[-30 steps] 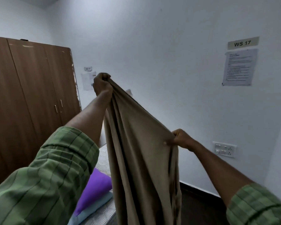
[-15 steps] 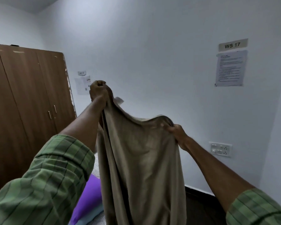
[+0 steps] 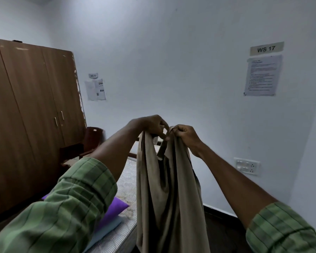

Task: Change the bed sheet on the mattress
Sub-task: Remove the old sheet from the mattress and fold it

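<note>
The top edge of a beige bed sheet (image 3: 170,189) is gathered between two raised hands held close together in front of a pale wall (image 3: 171,61). The left hand (image 3: 150,125) is curled over one bunch of the cloth, its fingers bent down around the fold, and one finger is seen reaching toward the other hand. The right hand (image 3: 185,133) is closed in a fist on a second bunch, the fabric pinched under its thumb. The two hands are almost touching, and a short loop of cloth is strung between them. From the fingers the sheet is hung straight down in long, soft folds, matte and thin, out past the bottom of the view, just beside the near corner of the mattress (image 3: 126,181).

The mattress is seen bare, with a quilted white top and finely striped sides. On it, a purple pillow (image 3: 113,209) is laid over a pale blue one (image 3: 106,230), both partly hidden by the left sleeve (image 3: 62,216) of green checked cloth. A brown wooden wardrobe (image 3: 31,115) with slim metal handles is stood against the left wall. A paper notice (image 3: 262,75) is taped below a label reading "WS 17", and a white switch plate (image 3: 246,166) is fixed lower on the wall.
</note>
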Demonstrator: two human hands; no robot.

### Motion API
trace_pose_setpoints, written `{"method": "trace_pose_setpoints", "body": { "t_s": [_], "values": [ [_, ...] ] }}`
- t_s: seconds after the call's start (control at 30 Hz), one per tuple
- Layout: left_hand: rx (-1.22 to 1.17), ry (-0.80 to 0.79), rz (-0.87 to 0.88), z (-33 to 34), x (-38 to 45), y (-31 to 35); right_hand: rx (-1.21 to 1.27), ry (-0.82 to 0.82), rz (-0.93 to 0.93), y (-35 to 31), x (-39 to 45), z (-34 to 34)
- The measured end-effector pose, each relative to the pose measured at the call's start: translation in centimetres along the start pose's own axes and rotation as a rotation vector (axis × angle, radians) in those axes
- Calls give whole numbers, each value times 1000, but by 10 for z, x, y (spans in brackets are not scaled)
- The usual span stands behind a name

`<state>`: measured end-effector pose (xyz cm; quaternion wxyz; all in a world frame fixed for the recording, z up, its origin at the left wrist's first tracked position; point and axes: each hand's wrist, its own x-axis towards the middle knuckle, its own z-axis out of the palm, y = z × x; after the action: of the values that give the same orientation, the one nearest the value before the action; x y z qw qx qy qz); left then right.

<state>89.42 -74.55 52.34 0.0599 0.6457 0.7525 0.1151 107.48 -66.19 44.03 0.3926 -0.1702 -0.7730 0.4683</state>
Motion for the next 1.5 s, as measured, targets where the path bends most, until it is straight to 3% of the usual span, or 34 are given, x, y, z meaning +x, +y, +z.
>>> {"method": "trace_pose_setpoints", "body": {
  "t_s": [0.1, 0.3, 0.4, 0.57, 0.73, 0.93, 1.0, 1.1, 1.33, 1.5],
  "values": [
    [-140, 51, 63, 7, 2, 8, 23, -72, 8, -7, 0, 0],
    [-299, -83, 8, 13, 1, 23, -2, -65, 4, -16, -3, -3],
    [-140, -66, -63, 10, 2, 33, -91, 46, -46, -10, -3, -5],
    [91, 92, 152, -1, 1, 44, -263, 261, -85, 4, -8, -5],
    [162, 209, 209, -1, -5, 49, -351, 318, -139, 13, -19, -3],
    [52, 341, 199, -12, -7, 50, -693, 181, 140, 63, -37, -4],
    [8, 346, 204, -19, -6, 49, -505, 225, 143, 78, -44, -4],
    [22, 348, 221, -29, -8, 44, -202, 314, -7, 74, -50, -2],
    [136, 342, 244, -29, -11, 44, -261, 379, -216, 41, -36, 2],
    [225, 320, 293, -24, -13, 50, -208, 366, -126, 18, -17, -3]
  ]
}}
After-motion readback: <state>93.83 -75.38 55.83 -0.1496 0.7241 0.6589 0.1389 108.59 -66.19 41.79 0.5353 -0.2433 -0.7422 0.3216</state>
